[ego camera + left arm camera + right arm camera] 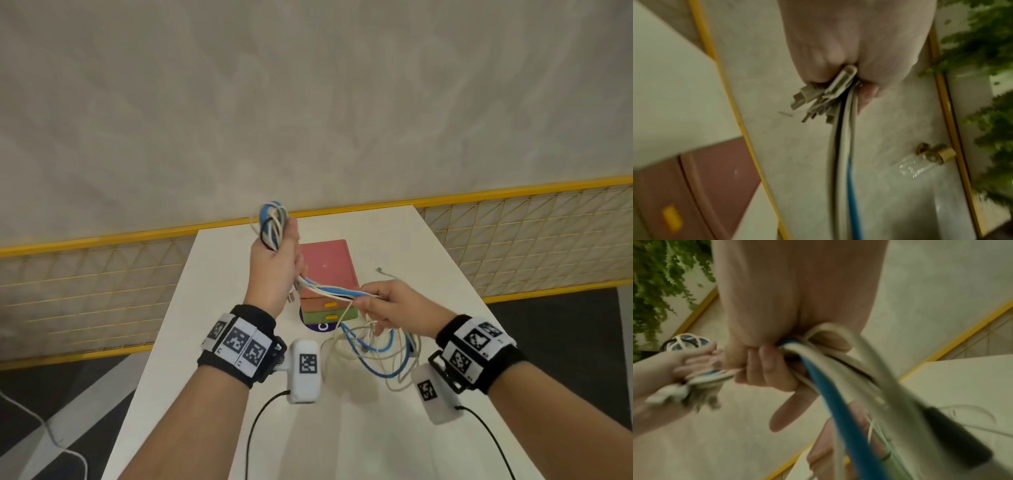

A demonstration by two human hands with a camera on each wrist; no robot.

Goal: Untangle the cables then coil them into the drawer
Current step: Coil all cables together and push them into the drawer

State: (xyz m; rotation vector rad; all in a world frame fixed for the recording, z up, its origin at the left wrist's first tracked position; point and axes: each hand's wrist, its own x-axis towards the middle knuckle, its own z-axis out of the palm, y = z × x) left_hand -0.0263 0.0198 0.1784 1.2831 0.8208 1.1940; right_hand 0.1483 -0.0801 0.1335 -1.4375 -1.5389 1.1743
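Head view: left hand [274, 263] raised above white table [219, 308], fist wrapped round cables [329, 292], w/ a loop of blue, white and black strands sticking up out the top of the fist. Bundle runs from that fist down and to the right, long axis slanting across the front of the drawer unit [327, 270], into right hand [394, 308], which pinches it w/ curled fingers. Slack drops below right hand into loose loops on table, blue plus pale strands, count there unclear. One plug end [379, 270] lies apart on table, right of unit. Unit shows 3 levels: pink top, pink drawer, green drawer, 2 yellow handles, all closed. Left wrist view: blurred; left hand [855, 48] clamped on cable ends, several pale connectors [818, 100] fanning out of the fist, strands running straight down frame, approx 3 pale, 1 black, 1 blue; connectors hidden in head view. Pink drawer front [701, 186] w/ yellow handle at lower left. Right wrist view: blurred; right hand [789, 331], fingers [766, 366] curled over bundle, blue strand [840, 410] and pale ones streaming toward lens; left hand [674, 368] at far left w/ loop above it.
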